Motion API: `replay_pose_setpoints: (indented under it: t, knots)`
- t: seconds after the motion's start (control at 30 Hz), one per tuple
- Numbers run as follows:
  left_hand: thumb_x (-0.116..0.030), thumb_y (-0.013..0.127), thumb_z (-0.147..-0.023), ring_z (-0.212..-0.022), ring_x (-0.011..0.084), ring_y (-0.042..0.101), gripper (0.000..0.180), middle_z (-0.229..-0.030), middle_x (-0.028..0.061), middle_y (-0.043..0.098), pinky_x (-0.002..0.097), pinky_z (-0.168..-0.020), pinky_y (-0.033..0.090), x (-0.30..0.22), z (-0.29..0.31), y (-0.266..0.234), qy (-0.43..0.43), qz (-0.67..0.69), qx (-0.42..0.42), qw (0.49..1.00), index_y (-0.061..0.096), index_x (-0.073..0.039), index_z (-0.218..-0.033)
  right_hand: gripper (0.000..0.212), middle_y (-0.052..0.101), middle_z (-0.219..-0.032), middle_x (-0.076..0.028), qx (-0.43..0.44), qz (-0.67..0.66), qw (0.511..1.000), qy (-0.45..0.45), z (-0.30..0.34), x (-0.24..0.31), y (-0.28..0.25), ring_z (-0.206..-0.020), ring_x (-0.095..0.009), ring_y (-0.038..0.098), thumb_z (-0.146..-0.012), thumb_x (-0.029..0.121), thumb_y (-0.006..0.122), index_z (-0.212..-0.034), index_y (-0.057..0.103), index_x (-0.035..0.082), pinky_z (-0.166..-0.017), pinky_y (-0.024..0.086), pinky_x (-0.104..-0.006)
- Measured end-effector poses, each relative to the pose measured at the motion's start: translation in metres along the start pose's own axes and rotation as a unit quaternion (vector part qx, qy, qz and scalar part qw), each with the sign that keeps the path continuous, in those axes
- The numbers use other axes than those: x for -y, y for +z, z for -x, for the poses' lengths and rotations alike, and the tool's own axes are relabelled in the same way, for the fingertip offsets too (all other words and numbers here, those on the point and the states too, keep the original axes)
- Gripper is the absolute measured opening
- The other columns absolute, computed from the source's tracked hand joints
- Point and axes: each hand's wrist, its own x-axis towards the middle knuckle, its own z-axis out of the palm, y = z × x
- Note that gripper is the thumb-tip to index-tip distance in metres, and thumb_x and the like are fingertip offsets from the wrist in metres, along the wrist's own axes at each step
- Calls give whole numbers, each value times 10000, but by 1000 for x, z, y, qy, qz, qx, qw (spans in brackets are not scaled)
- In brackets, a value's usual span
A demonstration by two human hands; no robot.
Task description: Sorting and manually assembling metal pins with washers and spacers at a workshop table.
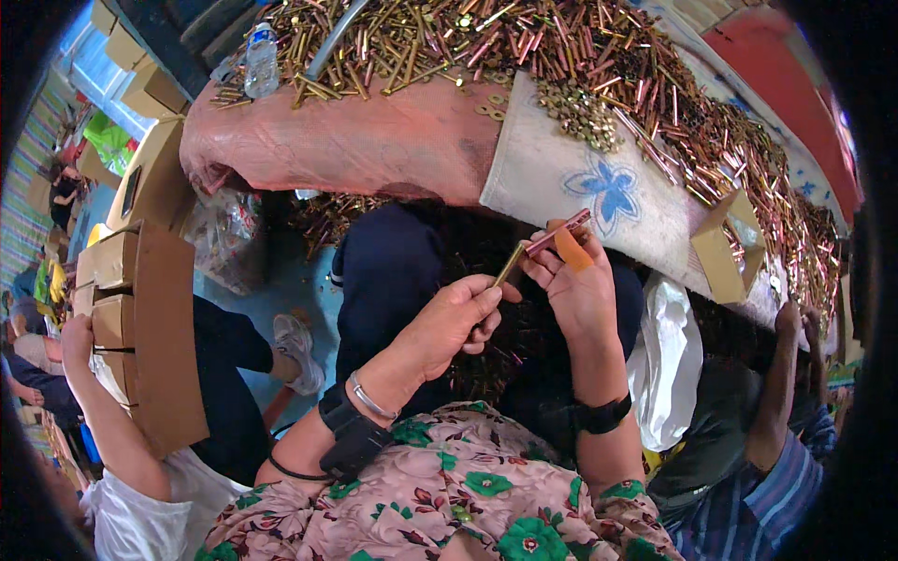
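Note:
Over my lap, my left hand (447, 323) is closed on a thin gold-coloured metal rod (509, 265) that points up and to the right. My right hand (575, 285) grips a shiny pinkish-red metal tube (558, 233), with an orange cover (572, 251) on one finger. The rod's upper end meets the tube's lower end; whether one is inside the other I cannot tell. Beyond my hands, a large heap of similar gold and pinkish metal rods (552, 37) lies on the work surface. A pile of small washers or nuts (585, 117) sits at its near edge.
A pink woven sack (337, 140) and a white sack (552, 173) cover the near edge. A water bottle (262, 61) stands far left; an open cardboard box (728, 245) is at right. To the left, a person's hand (79, 341) holds a carton of small boxes (164, 341). Another person's hands (800, 323) are at right.

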Motion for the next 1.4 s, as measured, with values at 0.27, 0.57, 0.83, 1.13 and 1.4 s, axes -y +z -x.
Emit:
replay_pose_setpoints:
  t: [0.27, 0.57, 0.83, 1.13, 1.4]
  knots:
    - [-255, 446, -930, -507, 24, 292, 265, -616, -61, 345, 157, -434, 241, 3, 15, 13, -13, -35, 27, 999, 504, -25, -1048, 144, 580, -924, -143, -19, -7, 1000, -18, 23, 8, -7, -864, -278, 612, -911, 80, 420, -1019, 475, 2, -757, 520, -381]
    - [-230, 439, -927, -511, 18, 296, 225, -629, -62, 358, 154, -430, 239, 12, 20, 25, -25, -117, 8, 993, 516, -51, -1039, 156, 568, -933, -124, -33, 89, 995, -9, 41, 12, -10, -848, -262, 606, -904, 71, 432, -1038, 470, -1, -760, 516, -359]
    - [-335, 390, -945, -590, 87, 455, 332, -715, 8, 487, 197, -492, 379, 16, 21, 29, -1, 7, 2, 1000, 513, -38, -1027, 169, 570, -920, -94, -15, 93, 995, 41, 56, 8, -12, -859, -226, 600, -903, 79, 441, -1059, 479, 26, -762, 501, -333]
    - [-496, 333, -918, -821, 218, 609, 566, -923, 146, 592, 337, -752, 528, 16, 19, 31, 10, 100, 19, 995, 513, 37, -985, 482, 546, -959, -115, -13, 138, 990, -9, 67, 8, -8, -907, -244, 589, -641, -175, 306, -1066, 464, -11, -785, 490, -318]
    - [-512, 337, -910, -830, 230, 609, 581, -904, 152, 586, 354, -770, 526, 19, 19, 28, 1, 125, 20, 992, 507, 38, -993, 172, 574, -942, -85, -11, 164, 986, -9, 70, 1, -5, -854, -173, 586, -871, 44, 500, -1037, 512, 1, -754, 473, -264]
